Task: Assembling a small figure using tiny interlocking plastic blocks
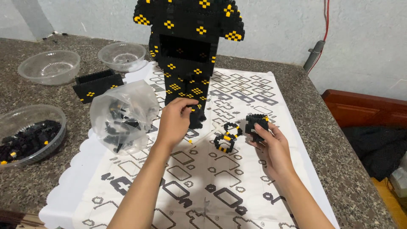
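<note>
- My left hand (174,121) reaches up to the lower front of the tall black-and-yellow block figure (188,51), fingertips curled in against its leg; whether they pinch a loose brick there I cannot tell
- The figure stands upright, its long axis straight up from the sheet, and its open front recess faces me
- My right hand (273,146) sits to the right of the figure's foot, fingers closed around a small black block chunk (257,125) with one yellow stud at its corner; the chunk stands roughly upright in my grip
- Between that chunk and the figure's foot lies a small ring-shaped piece (227,136) of black and yellow bricks, flat on the sheet
- Under the figure spreads a white instruction sheet (237,186) printed with grey and black outline shapes of parts, its long side running away from me
- Left of the figure's foot, a crumpled clear plastic bag (123,116) holds black bricks
- Further left of the figure, a clear bowl (29,133) holds black and yellow bricks; two more clear bowls (50,66) stand behind it
- A flat black panel (98,85) with yellow dots lies left of the figure, near the bowls
</note>
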